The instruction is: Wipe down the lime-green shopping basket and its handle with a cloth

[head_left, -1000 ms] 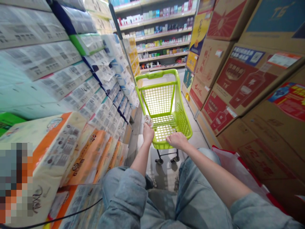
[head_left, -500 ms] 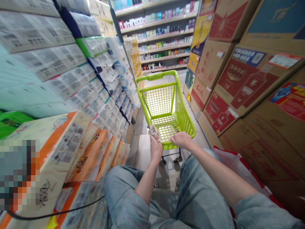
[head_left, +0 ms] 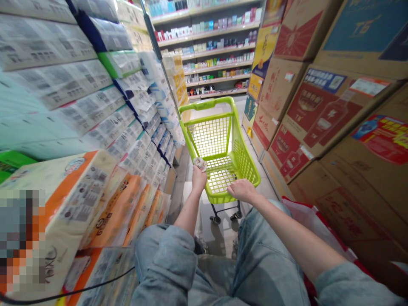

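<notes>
In front of my knees stands a lime-green shopping cart [head_left: 251, 165] with a lattice basket and dark wheels. My left hand [head_left: 199, 179] is closed around a crumpled whitish cloth [head_left: 200, 163], at the basket's left side rim. Whether the cloth presses on the rim, I cannot tell for sure. My right hand [head_left: 243, 189] is closed over the near rim of the basket, its fingertips partly hidden. Through the lattice, the floor shows below the basket.
Packs of tissue paper [head_left: 105, 191] are stacked high on the left. Cardboard cartons [head_left: 321, 110] line the right side. Shelves [head_left: 219, 59] of small goods close the far end. A red-edged bag [head_left: 306, 212] lies by my right leg, and a black cable [head_left: 105, 280] crosses lower left.
My left hand has moved forward and left with the cloth, along the basket's left rim. My right hand stays at the near rim. The view has shifted slightly.
</notes>
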{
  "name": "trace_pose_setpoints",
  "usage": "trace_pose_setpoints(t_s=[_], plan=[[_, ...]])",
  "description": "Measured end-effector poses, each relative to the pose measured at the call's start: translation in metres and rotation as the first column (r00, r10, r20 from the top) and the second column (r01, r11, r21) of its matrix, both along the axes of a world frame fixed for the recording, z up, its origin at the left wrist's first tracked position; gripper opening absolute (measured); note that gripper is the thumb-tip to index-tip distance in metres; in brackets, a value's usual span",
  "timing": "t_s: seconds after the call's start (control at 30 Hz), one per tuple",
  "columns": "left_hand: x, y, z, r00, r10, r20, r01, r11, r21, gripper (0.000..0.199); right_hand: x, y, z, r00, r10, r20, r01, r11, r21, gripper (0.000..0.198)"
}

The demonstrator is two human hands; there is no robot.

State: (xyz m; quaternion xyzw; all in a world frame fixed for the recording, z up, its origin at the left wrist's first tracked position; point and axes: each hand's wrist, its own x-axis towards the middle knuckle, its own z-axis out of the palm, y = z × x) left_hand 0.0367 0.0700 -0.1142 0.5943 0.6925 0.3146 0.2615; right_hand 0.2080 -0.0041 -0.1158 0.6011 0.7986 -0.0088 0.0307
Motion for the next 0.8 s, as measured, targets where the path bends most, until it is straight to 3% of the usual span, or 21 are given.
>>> trace_pose_setpoints(t_s=[0.27,0.57,0.8], plan=[[0.009,-0.004,0.005,0.995,0.002,-0.101,-0.008,0.998,-0.063,0.027,0.007,0.004,0.001,1.0,-0.01,-0.001,0.01,1.0,-0.012,0.048],[0.017,-0.02,-0.004,0.999,0.045,0.0,-0.045,0.999,0.001,0.029,0.021,0.005,0.002,0.999,-0.028,0.031,0.029,0.999,-0.04,0.048],[0.026,-0.049,-0.02,0.995,0.06,0.086,-0.064,0.997,0.053,0.048,0.029,0.003,-0.002,0.998,-0.052,0.03,0.053,0.998,-0.019,0.05]])
